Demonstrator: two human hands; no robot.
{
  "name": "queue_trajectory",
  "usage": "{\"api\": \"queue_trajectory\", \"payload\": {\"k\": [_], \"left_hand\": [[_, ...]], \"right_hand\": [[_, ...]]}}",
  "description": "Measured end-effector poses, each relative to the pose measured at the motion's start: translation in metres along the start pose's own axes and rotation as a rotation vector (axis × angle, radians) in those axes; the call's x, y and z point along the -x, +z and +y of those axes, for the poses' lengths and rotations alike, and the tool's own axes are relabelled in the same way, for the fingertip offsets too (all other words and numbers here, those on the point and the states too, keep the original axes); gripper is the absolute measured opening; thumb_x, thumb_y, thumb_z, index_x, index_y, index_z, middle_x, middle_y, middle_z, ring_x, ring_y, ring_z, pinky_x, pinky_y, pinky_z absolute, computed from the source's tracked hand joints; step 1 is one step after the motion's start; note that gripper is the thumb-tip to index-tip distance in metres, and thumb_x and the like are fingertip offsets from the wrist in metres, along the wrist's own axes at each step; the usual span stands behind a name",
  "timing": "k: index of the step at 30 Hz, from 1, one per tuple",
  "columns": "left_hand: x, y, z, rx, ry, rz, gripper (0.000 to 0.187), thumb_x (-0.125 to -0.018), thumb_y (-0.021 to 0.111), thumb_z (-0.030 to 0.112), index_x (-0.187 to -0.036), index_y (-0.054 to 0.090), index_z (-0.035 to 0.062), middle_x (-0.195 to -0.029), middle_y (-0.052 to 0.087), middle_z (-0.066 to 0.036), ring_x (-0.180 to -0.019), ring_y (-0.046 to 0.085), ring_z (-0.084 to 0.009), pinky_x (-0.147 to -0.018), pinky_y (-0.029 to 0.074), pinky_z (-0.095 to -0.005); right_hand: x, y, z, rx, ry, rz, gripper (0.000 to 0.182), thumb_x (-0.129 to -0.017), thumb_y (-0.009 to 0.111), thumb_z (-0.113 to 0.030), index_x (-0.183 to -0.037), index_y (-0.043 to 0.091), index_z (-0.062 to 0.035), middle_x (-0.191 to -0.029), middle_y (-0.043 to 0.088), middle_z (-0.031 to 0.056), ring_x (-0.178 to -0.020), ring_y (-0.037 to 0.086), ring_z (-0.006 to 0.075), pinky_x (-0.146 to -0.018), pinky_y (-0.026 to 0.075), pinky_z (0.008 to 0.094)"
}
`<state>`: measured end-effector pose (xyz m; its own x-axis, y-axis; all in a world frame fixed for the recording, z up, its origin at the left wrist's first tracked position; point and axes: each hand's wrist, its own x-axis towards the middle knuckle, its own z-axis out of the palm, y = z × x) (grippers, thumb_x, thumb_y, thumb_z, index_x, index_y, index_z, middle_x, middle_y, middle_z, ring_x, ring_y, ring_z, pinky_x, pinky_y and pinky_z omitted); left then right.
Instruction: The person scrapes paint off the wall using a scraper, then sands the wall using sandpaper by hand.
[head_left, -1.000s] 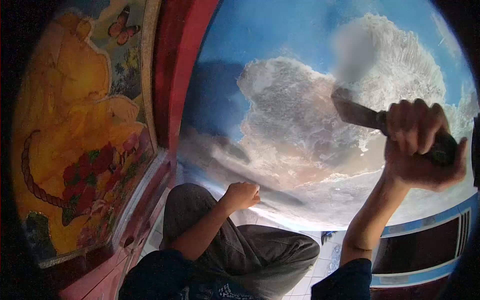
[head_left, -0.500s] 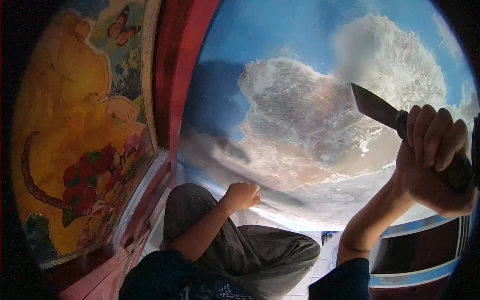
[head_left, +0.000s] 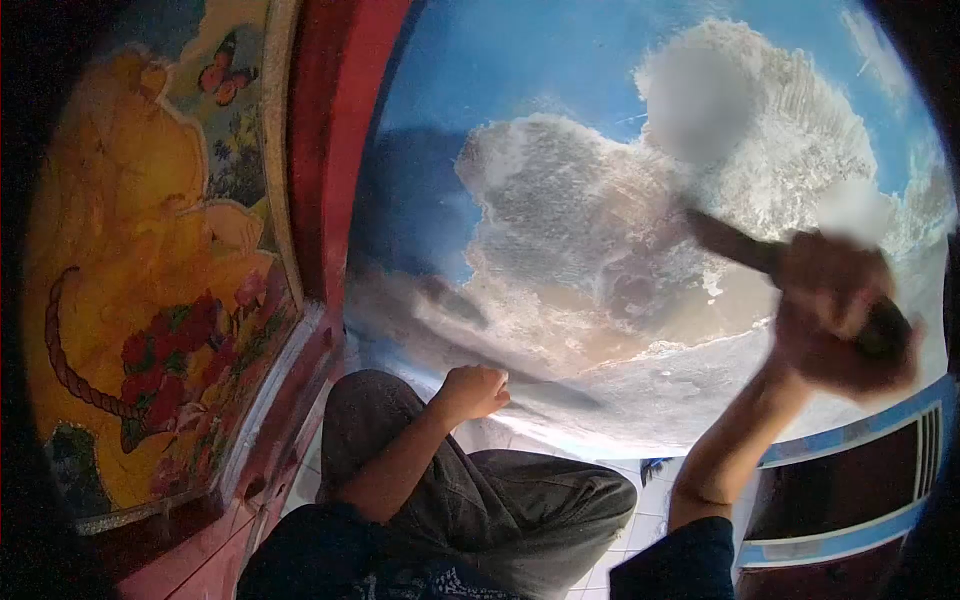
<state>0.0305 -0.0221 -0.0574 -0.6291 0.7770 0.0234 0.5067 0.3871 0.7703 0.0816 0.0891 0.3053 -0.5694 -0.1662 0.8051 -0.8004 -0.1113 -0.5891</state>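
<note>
My right hand, blurred by motion, is wrapped round the dark handle of a knife. Its broad dark blade points up and left, with the tip over the rough, bare patch of the wall. Around that patch the wall has blue paint, and whitish, scraped plaster shows inside it. Low on the left, my left hand is closed in a fist above my bent knee, with nothing showing from it.
At the left stands a framed painting with a butterfly, flowers and a basket handle. A red post divides it from the blue wall. White floor tiles show below. A dark panel with blue bands lies at the lower right.
The knife and my right hand have moved slightly left and down, and the blade has turned flatter. The whole view has shifted a little; my left hand stays in a fist near the knee.
</note>
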Motion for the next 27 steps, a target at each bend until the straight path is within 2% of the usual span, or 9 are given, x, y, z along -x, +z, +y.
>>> {"api": "queue_trajectory", "payload": {"k": [2,4,6,10,12,18,20,21,27], "left_hand": [[0.001,0.004,-0.003,-0.035,0.019,0.022,0.020,-0.073,0.052,0.024,-0.074,0.057,0.0045,-0.068,0.060,-0.015,-0.066,0.061,-0.0320,-0.062,0.048,-0.0440],[0.000,0.002,-0.006,-0.015,0.009,0.022,0.020,-0.073,0.052,0.023,-0.074,0.057,0.0042,-0.068,0.060,-0.016,-0.066,0.061,-0.0322,-0.062,0.048,-0.0439],[0.002,0.003,-0.005,-0.004,0.005,0.017,0.020,-0.073,0.052,0.023,-0.074,0.057,0.0040,-0.068,0.060,-0.016,-0.066,0.061,-0.0323,-0.062,0.048,-0.0439],[-0.001,0.002,-0.004,-0.026,0.009,0.041,0.020,-0.073,0.053,0.024,-0.075,0.057,0.0036,-0.069,0.060,-0.016,-0.066,0.061,-0.0327,-0.062,0.048,-0.0435],[0.002,0.006,-0.003,-0.013,-0.018,0.008,0.021,-0.073,0.054,0.024,-0.075,0.057,0.0035,-0.070,0.060,-0.016,-0.067,0.061,-0.0326,-0.062,0.048,-0.0433],[0.002,-0.001,-0.001,-0.005,-0.023,-0.009,0.021,-0.074,0.053,0.025,-0.079,0.057,0.0045,-0.072,0.061,-0.015,-0.070,0.061,-0.0318,-0.064,0.048,-0.0434],[0.000,-0.007,0.001,-0.017,-0.066,-0.094,0.022,-0.075,0.053,0.026,-0.080,0.057,0.0049,-0.074,0.061,-0.016,-0.072,0.061,-0.0321,-0.066,0.048,-0.0436],[-0.001,-0.008,0.000,-0.032,-0.057,-0.105,0.022,-0.075,0.053,0.026,-0.080,0.057,0.0049,-0.074,0.061,-0.016,-0.072,0.061,-0.0321,-0.066,0.048,-0.0436],[0.001,-0.014,-0.006,-0.055,-0.072,-0.137,0.026,-0.077,0.052,0.029,-0.086,0.057,0.0051,-0.081,0.061,-0.017,-0.079,0.060,-0.0319,-0.072,0.046,-0.0424]], "right_hand": [[-0.023,-0.005,0.011,0.149,0.204,-0.654,0.049,-0.086,0.039,-0.050,-0.080,0.052,-0.0036,-0.074,0.053,0.0082,-0.062,0.049,0.0143,-0.051,0.037,0.0268],[-0.031,-0.013,-0.021,0.232,-0.017,-0.722,0.045,-0.087,0.038,-0.049,-0.074,0.050,-0.0074,-0.070,0.050,0.0035,-0.059,0.046,0.0119,-0.050,0.038,0.0245],[0.022,-0.042,-0.015,-0.071,-0.073,0.124,0.041,-0.087,0.039,-0.047,-0.065,0.045,-0.0134,-0.061,0.044,-0.0003,-0.056,0.044,0.0122,-0.049,0.036,0.0234],[0.011,0.014,-0.006,0.558,0.066,-0.062,0.020,-0.086,0.043,-0.019,-0.069,0.047,-0.0110,-0.069,0.044,0.0048,-0.062,0.044,0.0155,-0.064,0.037,0.0288],[0.008,-0.018,0.001,0.466,-0.021,-0.264,0.018,-0.087,0.041,-0.018,-0.072,0.046,-0.0082,-0.071,0.043,0.0049,-0.067,0.044,0.0150,-0.067,0.038,0.0333],[-0.019,-0.062,-0.017,0.186,-0.256,-0.757,0.029,-0.087,0.042,-0.040,-0.088,0.051,-0.0132,-0.083,0.051,0.0059,-0.067,0.048,0.0148,-0.058,0.041,0.0275],[-0.008,-0.028,-0.011,0.271,-0.152,-0.532,0.037,-0.081,0.041,-0.050,-0.076,0.047,-0.0132,-0.072,0.046,0.0053,-0.059,0.042,0.0147,-0.052,0.033,0.0279],[0.006,0.011,0.000,0.407,-0.021,-0.214,0.044,-0.075,0.039,-0.053,-0.061,0.041,-0.0115,-0.059,0.038,0.0045,-0.053,0.035,0.0146,-0.050,0.025,0.0303],[0.081,0.014,0.008,0.523,0.362,-0.182,0.056,-0.074,0.047,-0.056,-0.046,0.043,-0.0085,-0.038,0.037,0.0013,-0.032,0.040,0.0140,-0.032,0.027,0.0264]]}}
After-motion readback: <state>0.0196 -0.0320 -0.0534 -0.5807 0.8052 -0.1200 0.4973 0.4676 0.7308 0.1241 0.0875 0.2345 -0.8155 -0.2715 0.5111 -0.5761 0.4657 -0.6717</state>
